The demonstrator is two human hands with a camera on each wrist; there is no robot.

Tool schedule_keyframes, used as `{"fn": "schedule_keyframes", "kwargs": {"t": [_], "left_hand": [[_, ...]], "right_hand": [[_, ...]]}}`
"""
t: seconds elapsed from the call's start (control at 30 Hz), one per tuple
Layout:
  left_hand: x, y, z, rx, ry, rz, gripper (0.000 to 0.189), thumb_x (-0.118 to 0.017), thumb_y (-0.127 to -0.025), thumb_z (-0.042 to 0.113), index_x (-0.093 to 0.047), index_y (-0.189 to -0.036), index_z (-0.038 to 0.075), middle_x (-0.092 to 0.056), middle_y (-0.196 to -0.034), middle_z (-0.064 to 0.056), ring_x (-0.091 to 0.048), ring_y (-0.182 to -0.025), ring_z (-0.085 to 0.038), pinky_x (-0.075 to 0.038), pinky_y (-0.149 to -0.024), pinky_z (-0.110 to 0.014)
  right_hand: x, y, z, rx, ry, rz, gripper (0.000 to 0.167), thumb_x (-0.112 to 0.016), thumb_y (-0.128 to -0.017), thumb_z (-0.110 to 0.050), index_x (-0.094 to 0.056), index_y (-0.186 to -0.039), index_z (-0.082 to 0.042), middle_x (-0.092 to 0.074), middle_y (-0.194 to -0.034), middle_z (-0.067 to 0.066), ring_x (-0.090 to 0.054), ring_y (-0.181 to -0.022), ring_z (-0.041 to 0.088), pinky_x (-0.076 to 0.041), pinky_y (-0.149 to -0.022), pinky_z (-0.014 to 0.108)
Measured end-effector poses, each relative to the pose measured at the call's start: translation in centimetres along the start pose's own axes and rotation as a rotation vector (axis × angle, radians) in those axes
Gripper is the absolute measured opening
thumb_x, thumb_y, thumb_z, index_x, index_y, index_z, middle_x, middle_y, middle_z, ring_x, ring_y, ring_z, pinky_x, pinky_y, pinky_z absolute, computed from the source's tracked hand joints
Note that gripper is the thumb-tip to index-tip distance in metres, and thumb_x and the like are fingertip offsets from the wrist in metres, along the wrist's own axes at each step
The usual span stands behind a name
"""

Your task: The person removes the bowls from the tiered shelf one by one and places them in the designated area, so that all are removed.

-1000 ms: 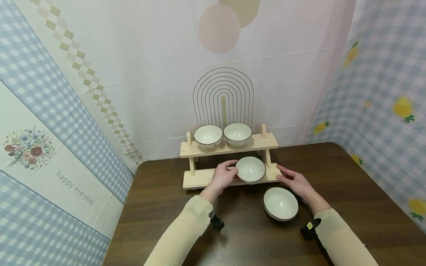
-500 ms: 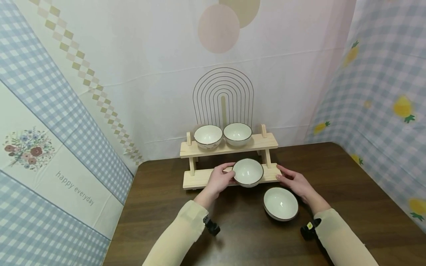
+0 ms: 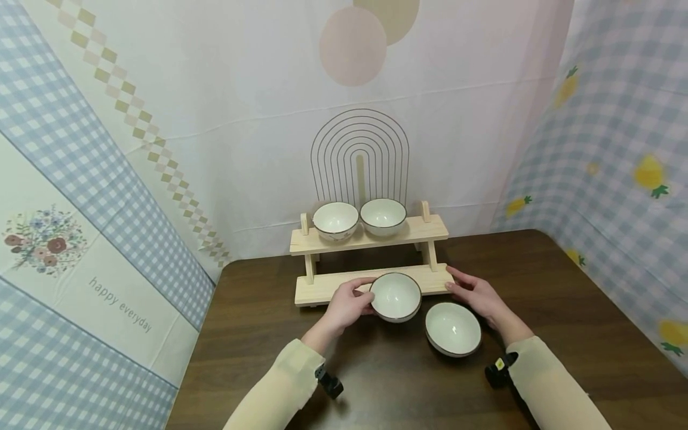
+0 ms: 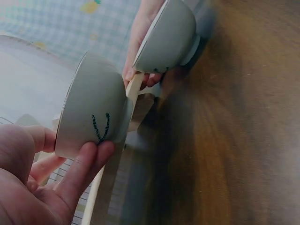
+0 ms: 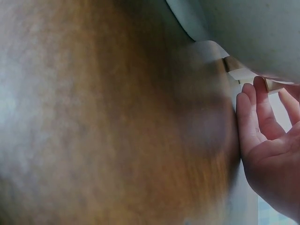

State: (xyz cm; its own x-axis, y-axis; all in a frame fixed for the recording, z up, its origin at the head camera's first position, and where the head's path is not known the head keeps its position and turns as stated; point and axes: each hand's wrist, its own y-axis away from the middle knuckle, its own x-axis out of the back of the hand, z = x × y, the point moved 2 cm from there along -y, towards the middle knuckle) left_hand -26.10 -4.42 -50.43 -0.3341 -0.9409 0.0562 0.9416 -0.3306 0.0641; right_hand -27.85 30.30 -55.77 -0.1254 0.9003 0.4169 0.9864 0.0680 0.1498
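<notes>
Gripping a white bowl [image 3: 396, 297] by its side, mouth up: left hand [image 3: 346, 304]; right hand [image 3: 477, 297] flat, fingers straight.

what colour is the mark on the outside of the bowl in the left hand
Dark green, a small sprig on the pale bowl held by the left hand; clearest in the left wrist view.

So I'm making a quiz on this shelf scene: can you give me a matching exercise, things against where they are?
Things:
1. White bowl with dark rim in the left hand
2. White bowl nearest the right hand
3. Two white bowls side by side
4. Right hand

Places:
a. top tier of the pale wooden shelf
b. held just in front of the lower tier
c. on the dark wooden table
d. resting at the lower tier's right end

Pairs: 1-b, 2-c, 3-a, 4-d
</notes>
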Motion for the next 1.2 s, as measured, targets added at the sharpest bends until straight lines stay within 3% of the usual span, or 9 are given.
{"fn": "schedule_keyframes", "kwargs": {"t": [0.17, 0.6, 0.8, 1.2], "left_hand": [[0.3, 0.9, -0.8, 0.001, -0.013, -0.038, 0.047, -0.062, -0.097, -0.001, -0.063, -0.144, -0.004, -0.077, -0.102, -0.022, -0.076, -0.08, -0.021, -0.066, -0.081, -0.047], [1.0, 3.2, -2.1, 0.017, -0.126, -0.075, 0.043, -0.066, -0.099, 0.002, -0.066, -0.142, -0.002, -0.074, -0.096, -0.014, -0.075, -0.076, -0.02, -0.066, -0.077, -0.046], [1.4, 3.6, -2.8, 0.036, -0.118, -0.096, 0.044, -0.066, -0.1, 0.003, -0.064, -0.143, -0.004, -0.075, -0.101, -0.015, -0.075, -0.076, -0.021, -0.066, -0.076, -0.047], [1.5, 4.2, -2.6, 0.031, -0.107, -0.131, 0.043, -0.065, -0.1, 0.002, -0.063, -0.143, -0.005, -0.076, -0.104, -0.019, -0.077, -0.082, -0.026, -0.066, -0.078, -0.047]], "right_hand": [[0.1, -0.2, -0.1, 0.002, 0.005, -0.007, 0.079, -0.069, -0.102, -0.055, -0.039, -0.167, -0.022, -0.038, -0.166, 0.025, -0.043, -0.149, 0.04, -0.047, -0.115, 0.053], [0.0, -0.4, 0.2, -0.004, -0.003, -0.008, 0.079, -0.069, -0.102, -0.054, -0.04, -0.167, -0.021, -0.038, -0.167, 0.025, -0.045, -0.148, 0.041, -0.049, -0.114, 0.051], [0.0, -0.3, 0.2, -0.012, -0.006, -0.009, 0.079, -0.069, -0.102, -0.054, -0.04, -0.167, -0.021, -0.038, -0.167, 0.025, -0.045, -0.147, 0.041, -0.049, -0.113, 0.052], [0.0, -0.3, 0.3, -0.023, -0.004, -0.007, 0.079, -0.069, -0.102, -0.055, -0.04, -0.167, -0.023, -0.038, -0.166, 0.025, -0.047, -0.146, 0.04, -0.049, -0.114, 0.052]]}}
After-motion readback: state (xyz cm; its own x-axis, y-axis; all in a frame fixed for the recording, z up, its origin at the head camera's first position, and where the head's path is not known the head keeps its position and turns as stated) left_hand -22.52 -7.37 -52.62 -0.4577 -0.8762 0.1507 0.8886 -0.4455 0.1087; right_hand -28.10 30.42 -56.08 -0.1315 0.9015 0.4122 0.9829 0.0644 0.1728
